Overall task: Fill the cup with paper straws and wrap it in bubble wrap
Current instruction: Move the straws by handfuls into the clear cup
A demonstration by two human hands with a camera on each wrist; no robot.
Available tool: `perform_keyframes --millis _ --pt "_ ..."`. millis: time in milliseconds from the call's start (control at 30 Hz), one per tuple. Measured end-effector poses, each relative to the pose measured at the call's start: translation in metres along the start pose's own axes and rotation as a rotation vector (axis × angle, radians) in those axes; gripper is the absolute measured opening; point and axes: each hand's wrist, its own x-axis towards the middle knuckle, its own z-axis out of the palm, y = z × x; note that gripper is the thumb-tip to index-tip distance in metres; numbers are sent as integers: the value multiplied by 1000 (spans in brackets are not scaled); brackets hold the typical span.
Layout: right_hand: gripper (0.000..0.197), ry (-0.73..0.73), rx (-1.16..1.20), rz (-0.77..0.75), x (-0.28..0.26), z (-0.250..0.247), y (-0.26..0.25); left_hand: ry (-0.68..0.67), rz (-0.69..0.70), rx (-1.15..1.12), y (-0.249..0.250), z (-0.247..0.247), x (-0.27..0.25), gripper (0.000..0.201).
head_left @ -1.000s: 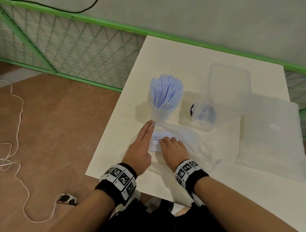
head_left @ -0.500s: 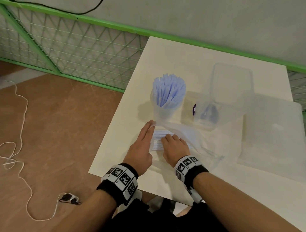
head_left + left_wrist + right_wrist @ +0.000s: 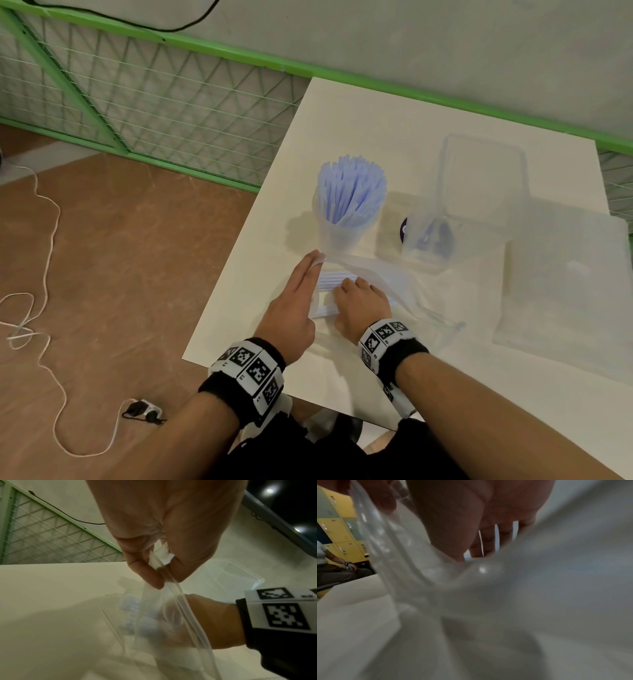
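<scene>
Left hand (image 3: pixel 164 536) fingers (image 3: pixel 150 578) pinching thin clear plastic bag (image 3: pixel 171 615); right hand (image 3: pixel 361 303) inside, grasp not visible. Light pale blue paper straws (image 3: pixel 330 279): probably crushable, best gathered mid-length.

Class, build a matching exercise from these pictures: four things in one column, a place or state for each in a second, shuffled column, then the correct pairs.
Things:
1. left hand
2. right hand
3. cup
4. lidless clear box

States:
A. at the table's far side
B. reaching into the clear bag
C. upright, packed with lilac straws
D. pinching the bag's edge

Pairs: 1-D, 2-B, 3-C, 4-A
</scene>
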Motion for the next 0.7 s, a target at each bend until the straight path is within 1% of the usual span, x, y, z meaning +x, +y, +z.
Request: perform_keyframes --millis 133,233,300,533,700 --pt "33 -30 -25 -4 2 0 -2 7 -13 -2 0 0 0 105" --pt "43 27 -8 -27 1 0 -4 -3 -8 0 0 0 0 104" --pt "47 37 7 -18 1 0 -4 -4 -25 -3 0 0 1 104" --pt "38 7 10 -8 4 -1 -4 -12 -21 7 1 -3 2 104" --pt "42 11 32 -9 5 -1 -4 -9 -28 20 2 -4 0 104"
